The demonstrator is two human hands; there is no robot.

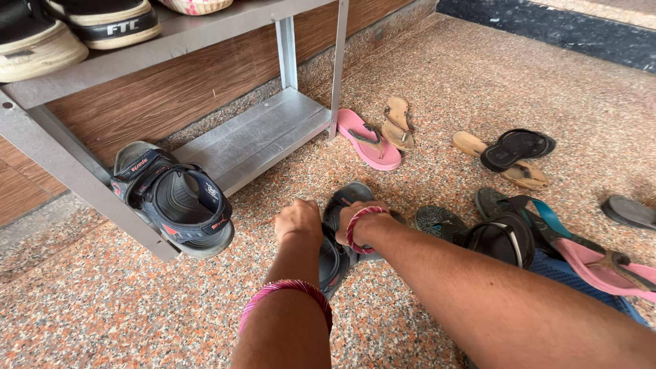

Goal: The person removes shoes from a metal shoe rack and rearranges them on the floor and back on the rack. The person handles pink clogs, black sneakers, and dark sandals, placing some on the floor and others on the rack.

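Both my hands reach down to a pair of dark grey sandals [339, 236] on the speckled floor. My left hand [298, 220] is closed on the left edge of the pair. My right hand [357, 217] grips the upper sandal from the right, fingers curled under it. Each wrist wears a pink bangle. Just left of my hands, a dark blue strapped sandal pair [174, 198] rests on the low metal shelf [256, 137] of a shoe rack.
The rack's upper shelf [171, 37] holds black-and-white shoes [102, 24]. On the floor lie a pink flip-flop [369, 140], tan sandals [398, 123], a black slipper [517, 148] and a heap of flip-flops [540, 239] at my right arm. A wooden wall panel backs the rack.
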